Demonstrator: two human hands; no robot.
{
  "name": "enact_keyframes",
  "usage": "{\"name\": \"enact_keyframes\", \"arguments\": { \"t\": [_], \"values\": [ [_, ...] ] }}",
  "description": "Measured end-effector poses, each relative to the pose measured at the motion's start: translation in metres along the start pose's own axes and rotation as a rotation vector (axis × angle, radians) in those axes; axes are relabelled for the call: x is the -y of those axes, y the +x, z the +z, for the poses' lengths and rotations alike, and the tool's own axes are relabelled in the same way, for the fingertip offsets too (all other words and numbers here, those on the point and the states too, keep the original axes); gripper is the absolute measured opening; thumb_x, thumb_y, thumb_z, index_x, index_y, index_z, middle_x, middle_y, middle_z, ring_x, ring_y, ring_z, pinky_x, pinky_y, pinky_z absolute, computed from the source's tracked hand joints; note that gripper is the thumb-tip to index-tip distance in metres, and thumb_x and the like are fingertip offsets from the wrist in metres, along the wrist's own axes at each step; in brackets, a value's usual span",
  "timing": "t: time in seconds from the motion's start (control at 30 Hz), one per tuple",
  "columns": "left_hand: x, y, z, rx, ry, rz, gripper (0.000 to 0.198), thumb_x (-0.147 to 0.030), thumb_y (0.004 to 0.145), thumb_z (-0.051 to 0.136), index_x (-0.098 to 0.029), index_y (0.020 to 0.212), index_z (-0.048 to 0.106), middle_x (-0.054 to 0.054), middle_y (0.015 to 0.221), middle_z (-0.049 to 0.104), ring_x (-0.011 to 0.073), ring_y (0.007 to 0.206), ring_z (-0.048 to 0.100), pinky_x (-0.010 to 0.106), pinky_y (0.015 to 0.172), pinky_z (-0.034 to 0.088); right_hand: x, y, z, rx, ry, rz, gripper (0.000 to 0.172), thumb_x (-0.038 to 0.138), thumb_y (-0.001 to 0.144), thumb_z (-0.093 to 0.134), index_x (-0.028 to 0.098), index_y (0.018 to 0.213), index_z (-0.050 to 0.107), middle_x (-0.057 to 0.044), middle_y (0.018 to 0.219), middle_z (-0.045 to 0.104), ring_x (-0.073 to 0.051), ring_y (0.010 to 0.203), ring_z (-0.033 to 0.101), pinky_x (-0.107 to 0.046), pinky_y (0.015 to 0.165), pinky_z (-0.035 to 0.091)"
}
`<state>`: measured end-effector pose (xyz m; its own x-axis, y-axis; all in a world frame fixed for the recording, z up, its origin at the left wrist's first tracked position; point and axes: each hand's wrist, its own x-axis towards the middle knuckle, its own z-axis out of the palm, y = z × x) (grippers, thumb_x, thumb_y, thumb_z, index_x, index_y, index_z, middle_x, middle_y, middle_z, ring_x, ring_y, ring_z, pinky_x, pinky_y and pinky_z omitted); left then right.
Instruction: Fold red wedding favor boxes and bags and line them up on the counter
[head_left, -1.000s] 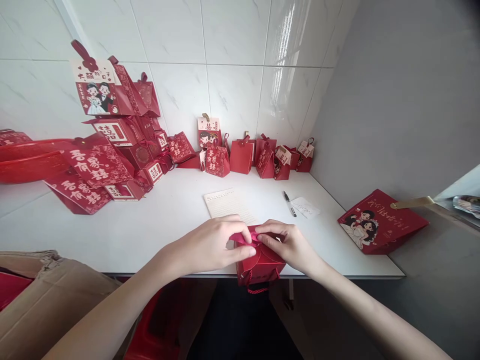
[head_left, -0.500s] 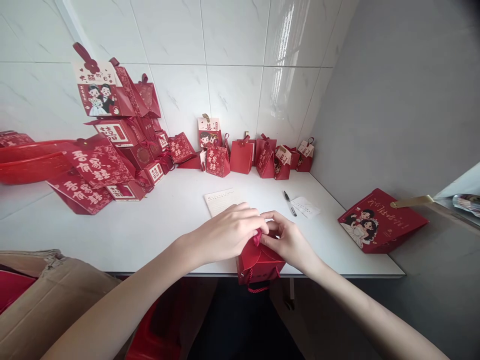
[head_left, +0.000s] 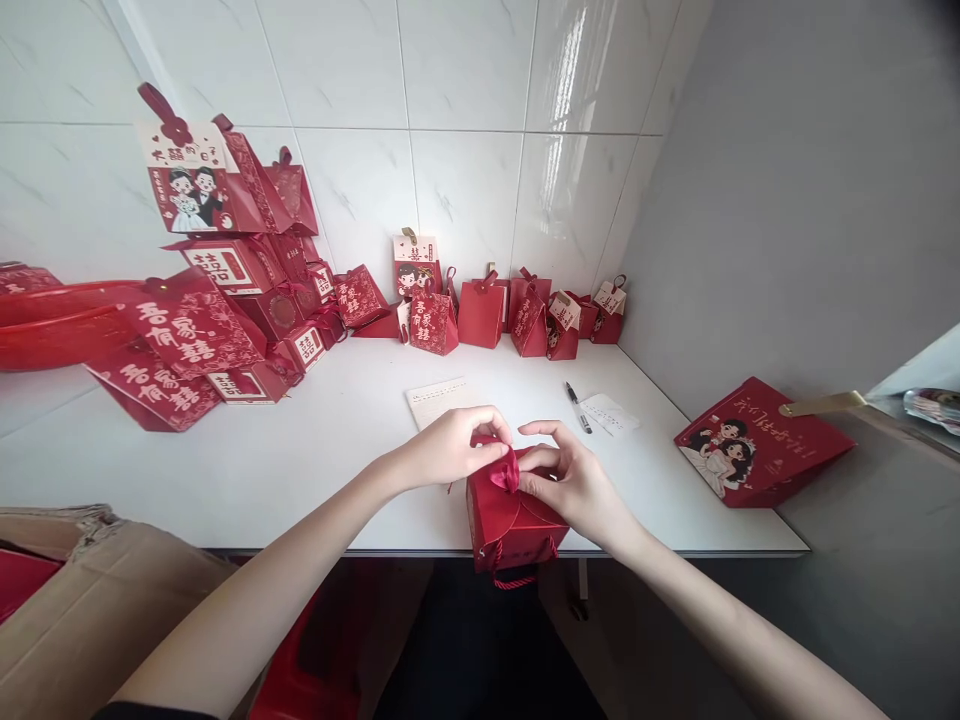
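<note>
A red gift box (head_left: pixel 517 535) with a twisted cord handle (head_left: pixel 514 580) sits at the table's front edge, the cord hanging over it. On its top is a dark pink satin ribbon (head_left: pixel 507 472), looped like a bow. From the left, my left hand (head_left: pixel 457 445) is closed, thumb and fingertips pinching the upper part of the ribbon. My right hand (head_left: pixel 574 485) comes from the right, thumb and a finger pressed on the ribbon's right side, index finger raised and bent. The ribbon's far side is hidden by my fingers.
A notepad (head_left: pixel 435 400), a black pen (head_left: pixel 578 407) and a paper slip (head_left: pixel 611 414) lie behind the box. Stacked red boxes (head_left: pixel 187 320) and a red basin (head_left: pixel 60 325) stand left. A large red box (head_left: pixel 757 440) rests right; a carton (head_left: pixel 112 580) is front left.
My left hand has shifted left and opened away from my right fingers, so the ribbon loop now shows. My right index finger has lifted. The gift box has barely moved.
</note>
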<state>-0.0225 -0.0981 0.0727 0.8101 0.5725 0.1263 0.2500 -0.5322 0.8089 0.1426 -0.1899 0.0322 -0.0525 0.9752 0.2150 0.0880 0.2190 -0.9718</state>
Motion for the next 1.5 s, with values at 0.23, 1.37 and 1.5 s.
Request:
{"name": "enact_keyframes", "arguments": {
  "t": [0.23, 1.37, 1.5],
  "values": [
    [0.008, -0.017, 0.011, -0.071, 0.138, 0.100, 0.016, -0.012, 0.079, 0.052, -0.019, 0.085, 0.066, 0.003, 0.091, 0.065, 0.0142, 0.083, 0.061, 0.028, 0.079, 0.049, -0.003, 0.000, 0.002, -0.048, -0.021, -0.024, 0.032, 0.037, 0.081, 0.064, 0.022, 0.100, 0.044, -0.002, 0.081, 0.069, -0.017, 0.071, 0.062, -0.031, 0.066, 0.048],
    [0.022, -0.022, 0.059, -0.278, -0.400, -0.067, 0.030, -0.031, 0.091, 0.041, -0.017, 0.076, 0.062, 0.007, 0.124, 0.053, 0.0226, 0.123, 0.044, 0.038, 0.104, 0.037, 0.004, -0.003, 0.000, -0.099, -0.410, -0.178, 0.007, 0.025, 0.088, 0.050, 0.022, 0.082, 0.053, 0.000, 0.073, 0.063, -0.015, 0.065, 0.060, -0.027, 0.062, 0.049],
    [0.020, -0.021, 0.057, -0.231, -0.447, -0.075, 0.028, -0.028, 0.089, 0.043, -0.016, 0.073, 0.063, 0.007, 0.124, 0.053, 0.0229, 0.123, 0.044, 0.038, 0.104, 0.037, 0.001, 0.000, -0.004, -0.070, -0.467, -0.206, 0.011, 0.021, 0.088, 0.048, 0.023, 0.080, 0.054, 0.000, 0.074, 0.063, -0.015, 0.062, 0.058, -0.027, 0.060, 0.049]
  ]
}}
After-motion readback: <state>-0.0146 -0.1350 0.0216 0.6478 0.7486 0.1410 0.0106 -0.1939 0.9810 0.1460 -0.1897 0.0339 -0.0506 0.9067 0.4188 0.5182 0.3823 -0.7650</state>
